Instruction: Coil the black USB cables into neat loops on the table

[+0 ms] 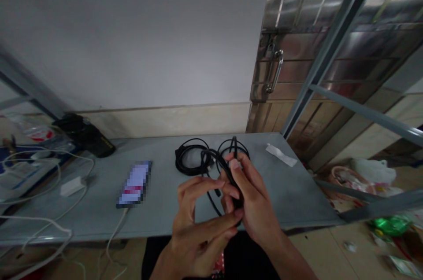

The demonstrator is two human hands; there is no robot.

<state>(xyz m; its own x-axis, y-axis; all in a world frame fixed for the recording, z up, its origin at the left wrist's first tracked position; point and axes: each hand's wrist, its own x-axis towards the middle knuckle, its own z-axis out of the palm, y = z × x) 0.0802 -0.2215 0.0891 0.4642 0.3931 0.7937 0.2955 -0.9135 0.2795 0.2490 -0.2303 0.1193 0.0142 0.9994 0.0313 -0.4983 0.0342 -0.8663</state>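
Near the front edge of the grey table, my right hand (253, 198) is wrapped round a bundle of black cable (226, 166), whose loops stick up past the fingers. My left hand (201, 222) meets it from the left, its fingertips pinched on the lower part of the same cable; part of the bundle is hidden between the hands. Behind them lies a coil of black cable (180, 163) on the table, with thinner loops to its right. A black strand runs down beside my left fingers.
On the grey table (297, 196) lie a phone (135, 183) with a white cord, a white adapter (72, 186), a black bottle (89, 137), a power strip at the left and a white strip (280, 155). Metal posts rise at both ends.
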